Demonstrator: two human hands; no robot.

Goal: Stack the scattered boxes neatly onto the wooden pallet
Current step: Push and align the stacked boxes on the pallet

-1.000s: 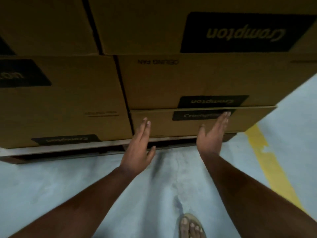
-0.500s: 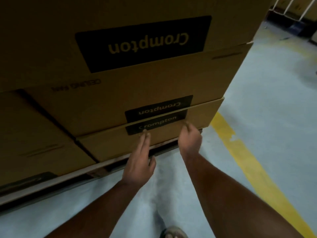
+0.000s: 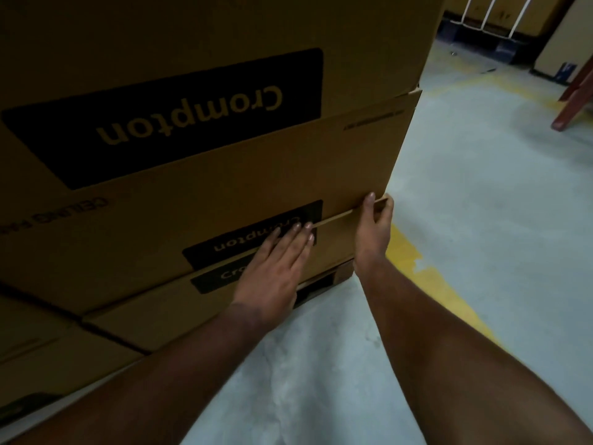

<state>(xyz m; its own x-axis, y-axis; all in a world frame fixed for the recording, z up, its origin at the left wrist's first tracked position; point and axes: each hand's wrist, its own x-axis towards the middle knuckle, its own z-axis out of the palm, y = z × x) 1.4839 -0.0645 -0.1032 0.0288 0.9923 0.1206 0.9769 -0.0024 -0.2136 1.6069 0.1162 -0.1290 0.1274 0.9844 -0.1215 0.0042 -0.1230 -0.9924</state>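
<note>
— Looking at the bottom box [image 3: 167, 311]?
— Lying flat and shallow at the foot of the stack, brown cardboard, carrying a black label reading "Cro…" before disappearing under the left hand [image 3: 272, 271]. Running long from lower left to upper right, with its end corner pointing toward the yellow floor line [image 3: 426, 281].
— Sitting on what?
— Resting on the wooden pallet [image 3: 340, 274], showing only as a corner with a dark gap directly beneath that box.
— And above that box?
— Bearing a taller box [image 3: 224, 187] with an upside-down "Crompton" label, and above that a top box [image 3: 192, 101] with a larger upside-down label.
— Left hand?
— Pressing flat against the face of the bottom box, fingers [image 3: 296, 234] straight and together, tips reaching over onto the taller box's label.
— Right hand [image 3: 373, 229]?
— Curling round the bottom box's upper right corner, pinching its edge between thumb and the other digits.
— Beyond that box?
— Stretching away as pale grey floor [image 3: 497, 220], with a reddish leg [image 3: 574, 94] far to the upper right.
</note>
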